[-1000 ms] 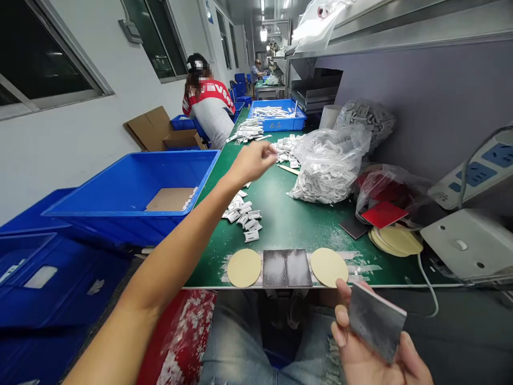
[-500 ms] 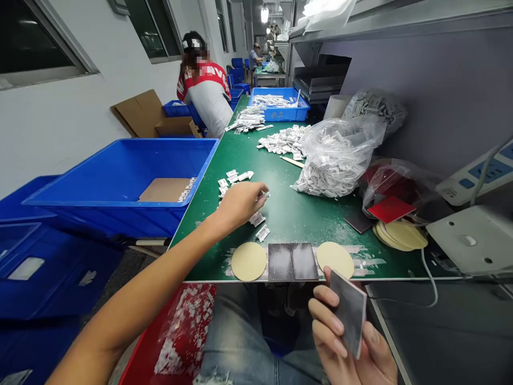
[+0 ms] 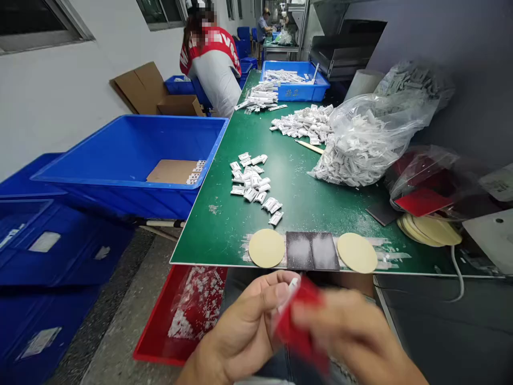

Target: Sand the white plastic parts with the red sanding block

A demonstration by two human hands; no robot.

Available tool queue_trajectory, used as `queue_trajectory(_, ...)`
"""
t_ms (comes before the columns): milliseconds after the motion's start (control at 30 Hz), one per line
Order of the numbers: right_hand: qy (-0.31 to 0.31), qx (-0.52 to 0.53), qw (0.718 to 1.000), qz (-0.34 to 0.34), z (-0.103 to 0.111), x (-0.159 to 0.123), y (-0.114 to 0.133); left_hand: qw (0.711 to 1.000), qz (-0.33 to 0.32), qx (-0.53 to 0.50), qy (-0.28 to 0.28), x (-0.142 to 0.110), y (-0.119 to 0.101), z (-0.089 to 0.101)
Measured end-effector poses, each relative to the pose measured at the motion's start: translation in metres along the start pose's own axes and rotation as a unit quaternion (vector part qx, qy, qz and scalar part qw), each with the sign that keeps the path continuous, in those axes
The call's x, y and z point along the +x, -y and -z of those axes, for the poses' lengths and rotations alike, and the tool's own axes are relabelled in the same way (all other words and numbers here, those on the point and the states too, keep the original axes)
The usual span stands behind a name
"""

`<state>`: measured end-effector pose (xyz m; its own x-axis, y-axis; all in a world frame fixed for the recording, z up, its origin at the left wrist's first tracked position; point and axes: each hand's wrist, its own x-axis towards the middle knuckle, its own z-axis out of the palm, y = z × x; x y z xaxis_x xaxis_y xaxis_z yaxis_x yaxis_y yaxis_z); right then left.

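Note:
My left hand (image 3: 250, 323) is closed, pinching a small white plastic piece (image 3: 294, 284) between thumb and fingers in front of the table edge. Against that piece, my right hand (image 3: 352, 326) holds a red-backed sandpaper pad (image 3: 298, 315); both pad and hand are smeared by motion. Just beyond the hands, two dark sandpaper squares (image 3: 300, 252) coated with white dust lie at the edge of the green table (image 3: 224, 235). A round cream disc (image 3: 266, 248) lies left of them and another cream disc (image 3: 357, 252) right. Behind these is a loose group of white plastic pieces (image 3: 252, 179).
A clear bag of white pieces (image 3: 360, 144) stands at the right, near a larger pile (image 3: 306, 123) and a blue tray (image 3: 302, 93). A big blue bin (image 3: 132, 182) adjoins the table's left side. Below sits a red tray (image 3: 156, 337). A person (image 3: 212, 59) sits farther back.
My left hand has come back from the white pieces on the table to meet the right. The right hand has turned the pad, so its red side shows, and it is now blurred.

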<state>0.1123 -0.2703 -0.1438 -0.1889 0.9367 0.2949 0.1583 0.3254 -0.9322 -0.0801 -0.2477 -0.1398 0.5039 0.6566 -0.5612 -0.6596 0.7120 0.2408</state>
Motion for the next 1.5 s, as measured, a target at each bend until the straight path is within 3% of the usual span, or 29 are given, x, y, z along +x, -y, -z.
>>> queue_trajectory(67,-0.145,-0.079,0.986,-0.035,0.008,0.009,0.0,1.0,0.003,-0.013,-0.018,-0.001,0.0,0.0)
queue_trajectory(100,-0.125,-0.068,0.99,-0.01,0.01,0.012,0.002,1.0,0.004,-0.016,-0.023,-0.002,0.0,0.0)
queue_trajectory(200,0.038,0.012,0.999,0.031,0.008,0.015,0.008,0.999,0.009,-0.015,-0.028,-0.005,0.0,0.0)
queue_trajectory(300,-0.049,-0.028,0.998,0.012,0.002,0.013,0.011,0.999,0.009,-0.016,-0.036,-0.007,0.003,-0.001)
queue_trajectory(400,-0.057,-0.045,0.997,0.026,-0.001,0.011,0.004,0.999,-0.026,0.011,-0.032,-0.009,0.005,0.0)
queue_trajectory(467,-0.19,-0.05,0.979,-0.049,-0.001,0.01,-0.004,0.991,-0.109,0.065,-0.046,-0.009,0.005,0.002)
queue_trajectory(533,-0.335,0.029,0.933,-0.126,0.0,0.009,-0.009,0.956,-0.233,0.166,-0.072,-0.008,0.004,0.005)
queue_trajectory(567,-0.357,0.103,0.917,-0.147,0.001,0.008,-0.011,0.927,-0.291,0.22,-0.093,-0.008,0.003,0.006)
queue_trajectory(633,-0.332,0.251,0.893,-0.171,0.002,0.006,-0.01,0.865,-0.369,0.307,-0.144,-0.008,0.004,0.008)
queue_trajectory(733,-0.256,0.368,0.874,-0.187,0.0,0.001,-0.005,0.805,-0.409,0.374,-0.213,-0.009,0.009,0.009)
queue_trajectory(867,-0.149,0.436,0.848,-0.262,-0.008,-0.01,0.003,0.743,-0.445,0.447,-0.222,-0.008,0.016,0.011)
queue_trajectory(933,-0.133,0.436,0.836,-0.304,-0.012,-0.015,0.007,0.686,-0.502,0.484,-0.207,-0.006,0.019,0.013)
queue_trajectory(1000,-0.138,0.376,0.87,-0.289,-0.012,-0.015,0.008,0.603,-0.568,0.531,-0.178,-0.004,0.022,0.015)
queue_trajectory(1067,-0.126,0.25,0.939,-0.202,-0.011,-0.012,0.009,0.534,-0.609,0.566,-0.155,-0.003,0.024,0.015)
queue_trajectory(1100,-0.087,0.185,0.968,-0.145,-0.009,-0.01,0.009,0.518,-0.616,0.575,-0.146,-0.003,0.024,0.015)
queue_trajectory(1167,0.005,0.072,0.996,-0.052,-0.006,-0.003,0.009,0.509,-0.62,0.582,-0.135,-0.004,0.024,0.014)
queue_trajectory(1200,0.012,0.022,0.999,-0.033,-0.005,0.0,0.009,0.503,-0.624,0.583,-0.134,-0.004,0.024,0.014)
queue_trajectory(1233,-0.025,-0.025,0.999,-0.032,-0.005,0.003,0.01,0.495,-0.626,0.587,-0.136,-0.005,0.024,0.014)
queue_trajectory(1300,-0.146,-0.096,0.984,-0.042,-0.004,0.006,0.012,0.476,-0.63,0.596,-0.145,-0.006,0.024,0.015)
queue_trajectory(1333,-0.151,-0.103,0.982,-0.039,-0.003,0.006,0.012,0.472,-0.63,0.599,-0.146,-0.006,0.024,0.016)
queue_trajectory(1433,-0.038,-0.088,0.994,-0.054,-0.001,0.006,0.012,0.464,-0.641,0.597,-0.133,-0.009,0.025,0.02)
queue_trajectory(1500,-0.109,-0.111,0.984,-0.087,0.001,0.006,0.01,0.449,-0.654,0.595,-0.129,-0.01,0.026,0.024)
